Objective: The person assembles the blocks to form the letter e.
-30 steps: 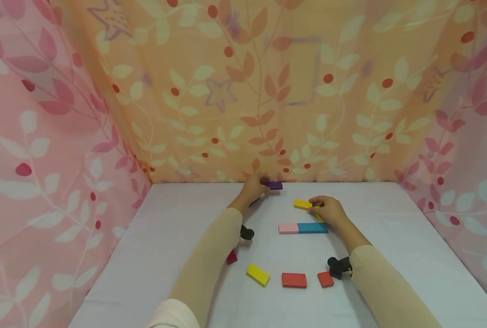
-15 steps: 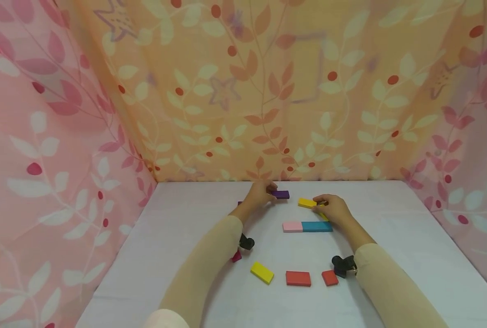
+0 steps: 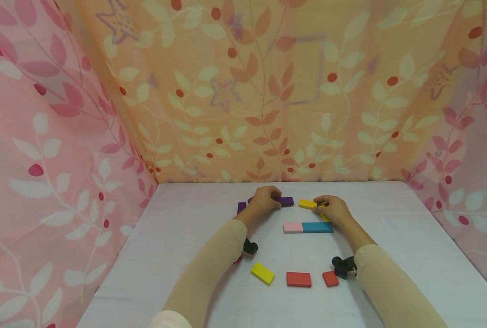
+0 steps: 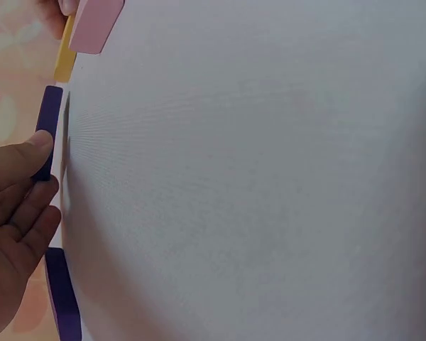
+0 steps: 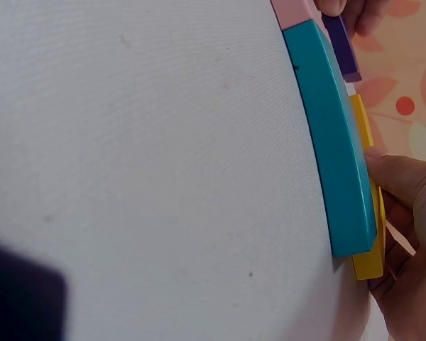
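My left hand (image 3: 264, 200) pinches a purple block (image 3: 285, 201) near the back of the table, thumb on its near side in the left wrist view. The block's right end points toward a yellow block (image 3: 307, 204), with a small gap between. My right hand (image 3: 334, 209) holds that yellow block at its right end, thumb against its near face in the right wrist view. A second yellow block (image 5: 369, 264) slants toward me under the right hand. In front of them lie a pink block (image 3: 293, 228) and a blue block (image 3: 317, 227), end to end.
Another purple block (image 3: 241, 207) stands left of my left hand. Nearer me lie a yellow block (image 3: 262, 274), a red block (image 3: 298, 279) and a smaller red block (image 3: 330, 279). A dark red block (image 3: 238, 259) is mostly hidden by the left sleeve. Patterned curtains (image 3: 243, 91) enclose the table.
My left hand has brought the purple block from the table's back edge toward me and to the right, nearer the yellow block. My right hand has stayed at the yellow block.
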Demonstrator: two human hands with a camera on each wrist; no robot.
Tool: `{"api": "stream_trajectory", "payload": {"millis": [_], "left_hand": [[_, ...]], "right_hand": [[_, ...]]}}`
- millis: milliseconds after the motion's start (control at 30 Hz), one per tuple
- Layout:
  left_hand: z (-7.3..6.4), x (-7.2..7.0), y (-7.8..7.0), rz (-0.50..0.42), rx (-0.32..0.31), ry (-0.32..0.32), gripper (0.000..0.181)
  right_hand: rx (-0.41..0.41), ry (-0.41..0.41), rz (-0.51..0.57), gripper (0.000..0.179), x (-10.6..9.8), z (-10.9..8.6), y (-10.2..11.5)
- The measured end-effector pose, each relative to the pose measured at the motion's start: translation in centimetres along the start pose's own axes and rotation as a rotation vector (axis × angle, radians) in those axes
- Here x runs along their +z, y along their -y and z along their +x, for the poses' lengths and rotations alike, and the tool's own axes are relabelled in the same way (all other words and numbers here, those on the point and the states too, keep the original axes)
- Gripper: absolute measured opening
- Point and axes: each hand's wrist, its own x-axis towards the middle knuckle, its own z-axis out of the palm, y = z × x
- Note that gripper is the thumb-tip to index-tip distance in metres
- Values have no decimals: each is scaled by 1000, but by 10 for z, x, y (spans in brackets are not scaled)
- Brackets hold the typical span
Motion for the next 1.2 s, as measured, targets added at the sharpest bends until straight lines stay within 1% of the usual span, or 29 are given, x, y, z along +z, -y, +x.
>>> {"api": "stream_trajectory", "payload": {"millis": [167, 333, 533, 867, 1067, 1200], "left_hand": [[2, 6, 0, 43, 7, -6, 35], [3, 8, -3, 38, -2, -5, 36], [4, 10, -5, 36, 8, 2, 36], [5, 13, -8, 14, -20, 24, 36], [6, 12, -10, 38, -35, 29, 36], [6, 13, -10, 53, -32, 35, 37]], "right_hand": [[-1, -2, -2, 44, 0, -1, -1], [-1, -4, 4, 43, 0, 1, -2], [13, -8, 21, 42, 1, 2, -2], [24, -20, 26, 40, 3, 4, -1], [8, -30, 16, 40, 2, 2, 1], [21, -30, 23, 39, 2, 2, 1]]}}
